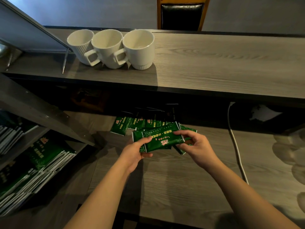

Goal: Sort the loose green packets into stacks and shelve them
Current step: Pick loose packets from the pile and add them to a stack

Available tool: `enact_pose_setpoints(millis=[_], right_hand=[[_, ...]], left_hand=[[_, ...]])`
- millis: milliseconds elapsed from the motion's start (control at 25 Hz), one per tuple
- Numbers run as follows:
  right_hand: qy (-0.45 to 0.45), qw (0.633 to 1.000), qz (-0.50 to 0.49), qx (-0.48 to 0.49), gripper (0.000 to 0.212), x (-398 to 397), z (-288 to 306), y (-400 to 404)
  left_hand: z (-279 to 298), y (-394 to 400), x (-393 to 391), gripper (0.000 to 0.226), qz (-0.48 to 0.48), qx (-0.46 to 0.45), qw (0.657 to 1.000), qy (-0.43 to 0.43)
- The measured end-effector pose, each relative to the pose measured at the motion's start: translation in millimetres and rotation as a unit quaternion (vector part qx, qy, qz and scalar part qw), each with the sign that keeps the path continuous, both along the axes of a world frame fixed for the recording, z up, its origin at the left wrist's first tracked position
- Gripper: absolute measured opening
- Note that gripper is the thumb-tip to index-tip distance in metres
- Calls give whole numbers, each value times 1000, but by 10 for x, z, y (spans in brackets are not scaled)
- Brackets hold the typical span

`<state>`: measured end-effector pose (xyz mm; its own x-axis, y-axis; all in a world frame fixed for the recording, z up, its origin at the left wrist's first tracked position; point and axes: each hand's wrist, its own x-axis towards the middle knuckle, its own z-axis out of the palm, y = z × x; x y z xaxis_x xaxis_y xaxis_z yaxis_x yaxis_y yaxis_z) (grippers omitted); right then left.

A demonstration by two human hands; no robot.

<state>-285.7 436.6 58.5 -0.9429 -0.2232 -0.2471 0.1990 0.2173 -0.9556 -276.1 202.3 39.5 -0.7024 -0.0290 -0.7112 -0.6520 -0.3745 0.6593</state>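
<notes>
While gripped at both short ends, lay crosswise between the hands above the lower desk surface (165, 176): a bundle of green packets (160, 138), long axis running left to right. Left hand (134, 152) curled round the left end, right hand (196, 144) pinching the right. Loose packets (130, 123) just beyond; shelved stacks (38, 162) well off to the left, nearer the left arm.

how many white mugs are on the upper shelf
3, side by side at the left of the upper shelf: left mug, middle mug, right mug. They touch one another; none looks hidden behind.
</notes>
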Motion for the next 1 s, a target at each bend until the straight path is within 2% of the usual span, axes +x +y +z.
enact_pose_setpoints(millis=[120, 200, 240, 320, 400, 480, 840, 880, 1000], right_hand=[[52, 998, -7, 31, 32, -56, 50, -21], [90, 995, -33, 37, 21, -103, 69, -7], [93, 994, -51, 20, 16, -124, 80, 3], [42, 993, -82, -75, 10, -147, 119, 7], [-31, 980, -105, -169, 14, -154, 143, -23], [-74, 971, -108, -198, 18, -145, 117, -90], [-80, 972, -181, -124, 8, -54, -47, -455], [-75, 971, -182, -134, 10, -43, -47, -485], [-98, 971, -164, -146, 36, 2, -73, -557]], left_hand=[[22, -1, 1, 70, -9, 2, 1000, -11], [23, 4, 11, 72, 18, 7, 1000, 1], [16, 2, 15, 70, 37, 8, 999, 14], [5, -26, 26, 65, 62, -3, 997, 41], [4, -43, 37, 68, 63, -19, 996, 65], [13, -30, 34, 71, 49, -36, 995, 80], [75, 157, 78, 47, -33, -95, 985, 139], [64, 173, 79, 46, -38, -99, 985, 137], [4, 212, 74, 47, -37, -101, 988, 107]])
